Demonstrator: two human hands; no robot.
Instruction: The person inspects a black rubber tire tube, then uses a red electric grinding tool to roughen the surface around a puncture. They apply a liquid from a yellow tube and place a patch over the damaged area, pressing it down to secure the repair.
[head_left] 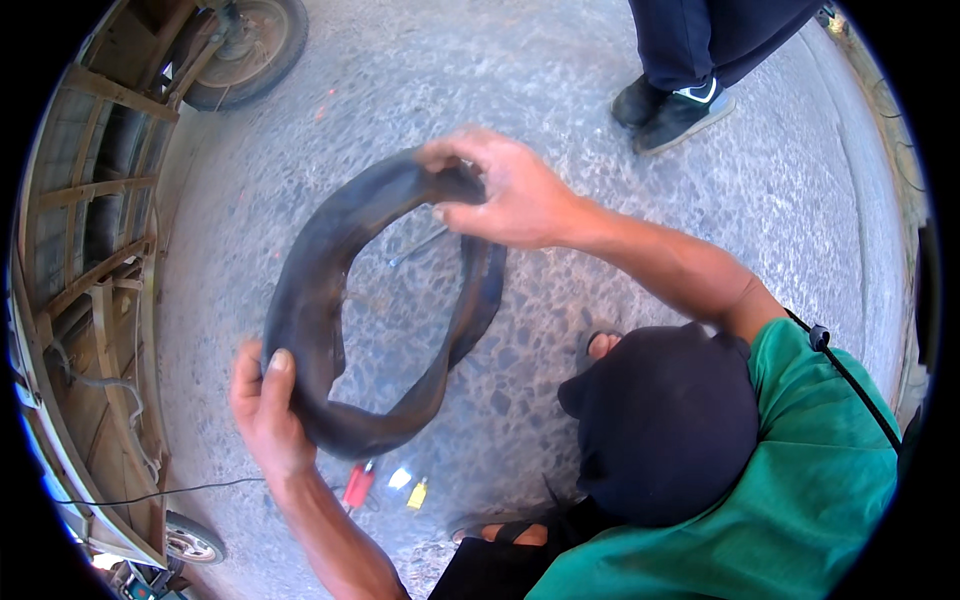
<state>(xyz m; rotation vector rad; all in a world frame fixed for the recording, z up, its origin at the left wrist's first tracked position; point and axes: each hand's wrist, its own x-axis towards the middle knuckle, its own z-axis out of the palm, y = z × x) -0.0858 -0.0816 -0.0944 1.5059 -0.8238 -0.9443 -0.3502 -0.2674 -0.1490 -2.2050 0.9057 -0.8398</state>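
A limp black rubber inner tube (310, 270) hangs in a loose loop above the rough ground, partly flattened and creased. My left hand (270, 410) is closed on its lower left side, thumb on top and fingers mostly hidden behind. At the upper end my right hand (495, 190) grips the rubber between fingers and thumb. Through the loop a thin metal rod (418, 248) shows on the ground. Below the tube lie a small red item (358, 484), a clear shiny one (400, 477) and a small yellow one (417, 493), too blurred to name.
On the left stands a wooden-framed cart (100, 290), with a wheel (250, 50) at the top and another wheel (195, 538) lower down. A dark cable (205, 488) crosses the ground. At the upper right, another person's dark shoes (680, 115) show.
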